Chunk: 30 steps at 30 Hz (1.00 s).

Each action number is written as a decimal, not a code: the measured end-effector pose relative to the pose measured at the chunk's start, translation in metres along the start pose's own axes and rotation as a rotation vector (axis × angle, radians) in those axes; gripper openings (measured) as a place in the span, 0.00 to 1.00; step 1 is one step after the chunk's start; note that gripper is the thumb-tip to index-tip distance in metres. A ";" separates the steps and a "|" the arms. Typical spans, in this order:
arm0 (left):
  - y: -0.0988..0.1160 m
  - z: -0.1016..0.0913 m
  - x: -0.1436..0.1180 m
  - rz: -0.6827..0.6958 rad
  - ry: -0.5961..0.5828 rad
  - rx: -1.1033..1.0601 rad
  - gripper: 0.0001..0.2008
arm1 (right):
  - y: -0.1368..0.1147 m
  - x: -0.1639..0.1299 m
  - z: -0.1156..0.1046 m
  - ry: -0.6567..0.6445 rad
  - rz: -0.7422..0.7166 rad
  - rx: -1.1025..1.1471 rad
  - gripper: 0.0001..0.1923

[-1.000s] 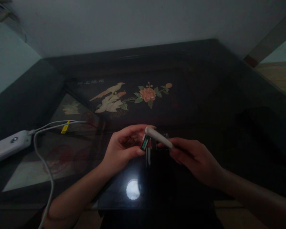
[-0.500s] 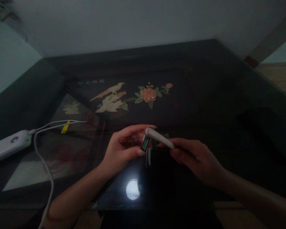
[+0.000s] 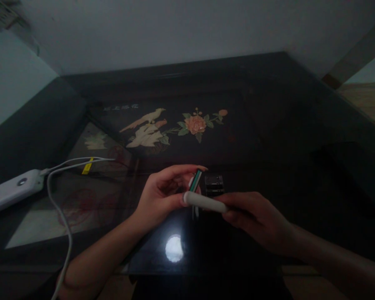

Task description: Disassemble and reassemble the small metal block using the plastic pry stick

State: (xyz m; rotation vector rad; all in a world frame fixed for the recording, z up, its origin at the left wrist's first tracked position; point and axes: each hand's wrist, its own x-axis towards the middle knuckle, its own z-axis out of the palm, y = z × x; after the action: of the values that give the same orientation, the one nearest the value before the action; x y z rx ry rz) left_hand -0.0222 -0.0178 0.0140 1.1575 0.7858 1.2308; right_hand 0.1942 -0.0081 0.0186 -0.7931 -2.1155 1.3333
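Observation:
Between the thumb and fingers of my left hand (image 3: 165, 191) is a small flat piece with a green stripe (image 3: 196, 180), held upright and tilted. My right hand (image 3: 256, 212) pinches one end of a whitish, rounded bar (image 3: 206, 202); I cannot make out its kind. The bar's far end lies over my left thumb tip, just below the green-striped piece. Whether the two touch is unclear. A small, clear, shiny box-like thing (image 3: 214, 183) sits behind the bar, close to my right fingertips.
The dark glossy tabletop (image 3: 284, 125) bears a bird-and-flower inlay (image 3: 195, 125). At the left lies a white power bank-like device (image 3: 15, 189) with a white cable (image 3: 58, 208) and yellow tag (image 3: 87, 166). A dark object (image 3: 353, 175) lies at the right.
My right hand has brought the bar's far end down toward me, from the top of the green-striped piece to its lower end. More of the green stripe and the clear box-like thing now show.

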 end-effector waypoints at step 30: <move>0.000 0.002 0.000 -0.004 -0.033 -0.076 0.20 | 0.004 -0.002 0.000 0.064 0.075 0.004 0.15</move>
State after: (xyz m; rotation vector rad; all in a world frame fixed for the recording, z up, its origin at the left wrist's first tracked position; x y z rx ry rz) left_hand -0.0206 -0.0181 0.0144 1.1113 0.7111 1.2251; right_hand 0.1966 -0.0080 0.0150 -0.9096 -2.0514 1.3322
